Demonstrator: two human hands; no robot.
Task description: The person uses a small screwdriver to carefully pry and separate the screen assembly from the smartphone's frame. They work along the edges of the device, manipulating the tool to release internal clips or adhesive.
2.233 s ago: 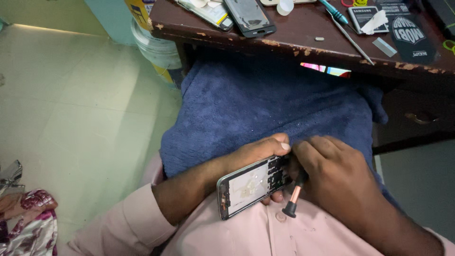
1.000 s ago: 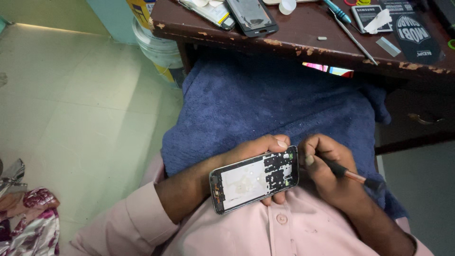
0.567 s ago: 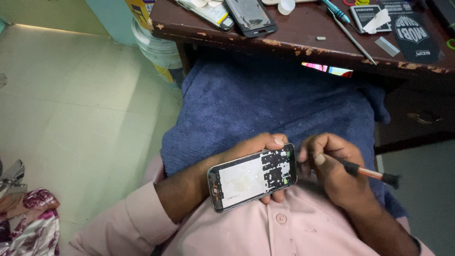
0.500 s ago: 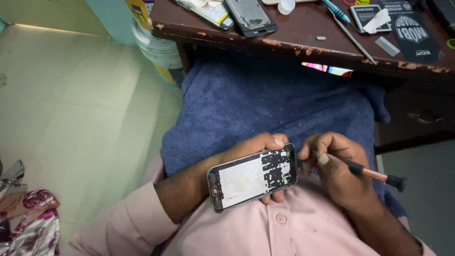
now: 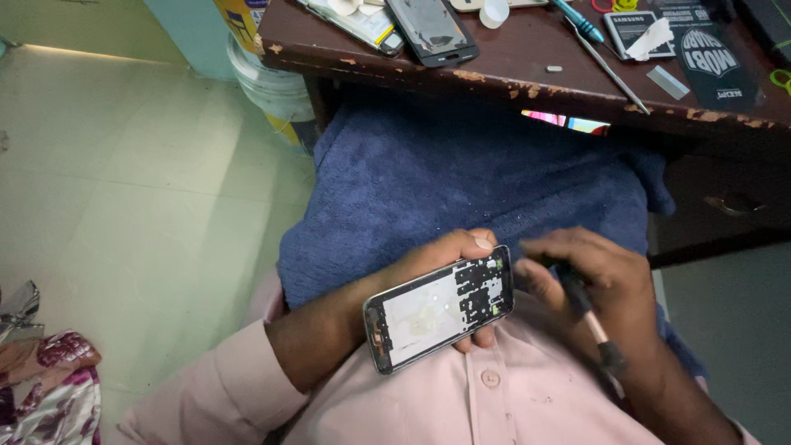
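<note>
The right hand (image 5: 606, 288) has swung its tool round since a moment ago: the handle that stuck out sideways to the right now slants down toward the shirt, and the hand is blurred with motion. Its grip is closed around the screwdriver (image 5: 589, 317), a thin tool with a pale shaft and a dark end, fingers curled over the top of it right beside the phone's upper edge. I cannot tell whether the tip touches the phone.

The left hand (image 5: 437, 264) has hardly shifted. Its grip is wrapped around the opened phone (image 5: 439, 307), thumb on the top edge, fingertips showing under the lower edge. The phone lies face-open, tilted, with a pale panel in the middle and dark circuitry at the end nearest the right hand. It sits just above the pink shirt (image 5: 494, 404), over the lap.

A dark blue towel (image 5: 461, 181) covers the lap beyond the hands. Above it, the worn brown table (image 5: 527, 62) carries another phone (image 5: 431, 29), a white cap and small tools.
</note>
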